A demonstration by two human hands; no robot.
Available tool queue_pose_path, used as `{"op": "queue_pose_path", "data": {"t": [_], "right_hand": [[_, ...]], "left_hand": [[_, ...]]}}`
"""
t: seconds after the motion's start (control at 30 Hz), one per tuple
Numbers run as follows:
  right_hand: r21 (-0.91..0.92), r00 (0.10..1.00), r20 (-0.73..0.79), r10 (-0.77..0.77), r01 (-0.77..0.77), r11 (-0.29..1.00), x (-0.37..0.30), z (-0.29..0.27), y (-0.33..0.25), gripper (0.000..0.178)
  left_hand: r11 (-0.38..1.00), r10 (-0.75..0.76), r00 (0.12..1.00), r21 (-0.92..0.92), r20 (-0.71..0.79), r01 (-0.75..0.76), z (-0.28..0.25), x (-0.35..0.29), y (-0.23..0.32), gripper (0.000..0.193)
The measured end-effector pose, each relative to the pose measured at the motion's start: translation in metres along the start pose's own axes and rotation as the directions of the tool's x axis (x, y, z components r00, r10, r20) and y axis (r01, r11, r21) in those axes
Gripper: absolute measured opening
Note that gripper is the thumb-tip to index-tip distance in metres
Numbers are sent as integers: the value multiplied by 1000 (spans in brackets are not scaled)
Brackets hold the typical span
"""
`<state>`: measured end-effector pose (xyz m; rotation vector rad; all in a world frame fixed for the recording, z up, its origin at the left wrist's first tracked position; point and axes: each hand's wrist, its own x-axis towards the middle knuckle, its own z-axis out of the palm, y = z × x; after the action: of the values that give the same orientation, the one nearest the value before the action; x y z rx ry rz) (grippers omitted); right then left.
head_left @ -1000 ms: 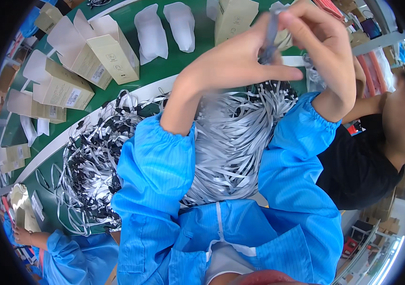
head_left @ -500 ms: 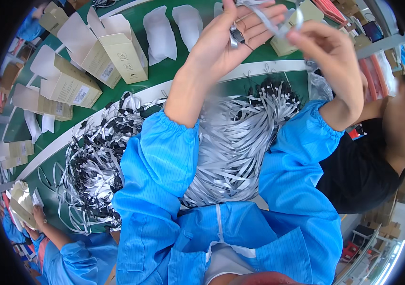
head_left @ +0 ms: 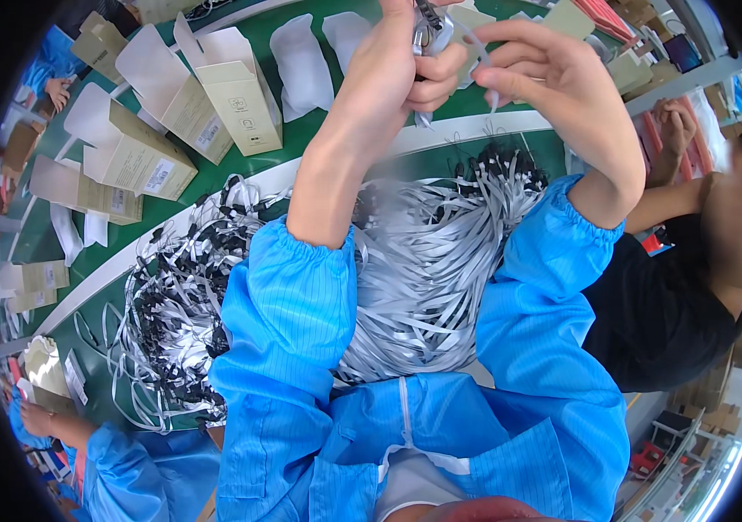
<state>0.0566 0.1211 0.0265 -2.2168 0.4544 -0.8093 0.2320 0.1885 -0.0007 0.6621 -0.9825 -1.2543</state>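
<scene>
While raised above the far surface [head_left: 319,139], the left hand [head_left: 397,65] gripped a clip-ended strap [head_left: 430,30]; the right hand [head_left: 554,74], fingers half-curled, pinched its grey band.

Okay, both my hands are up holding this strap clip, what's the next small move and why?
Probably draw the white strap end taut with the right hand, since the left hand already grips the metal clip and the strap end hangs loose between them.

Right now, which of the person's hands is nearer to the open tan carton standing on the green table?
Left. The left hand is raised just right of the tan carton, holding a small metal clip. The right hand is farther right, beyond the left hand.
</scene>
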Motion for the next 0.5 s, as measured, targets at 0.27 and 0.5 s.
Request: {"op": "queue_pose_path", "data": {"t": [0.27,0.5], "right_hand": [[199,975,-141,170,-140,970,14,28,-26,16],[127,979,-185,88,-65,990,23,39,-29,39]], "left_hand": [[980,-20,987,192,-162,52,-10,-3,-4,79],[908,-126,978,379,-165,181,-12,-4,-6,79]]}}
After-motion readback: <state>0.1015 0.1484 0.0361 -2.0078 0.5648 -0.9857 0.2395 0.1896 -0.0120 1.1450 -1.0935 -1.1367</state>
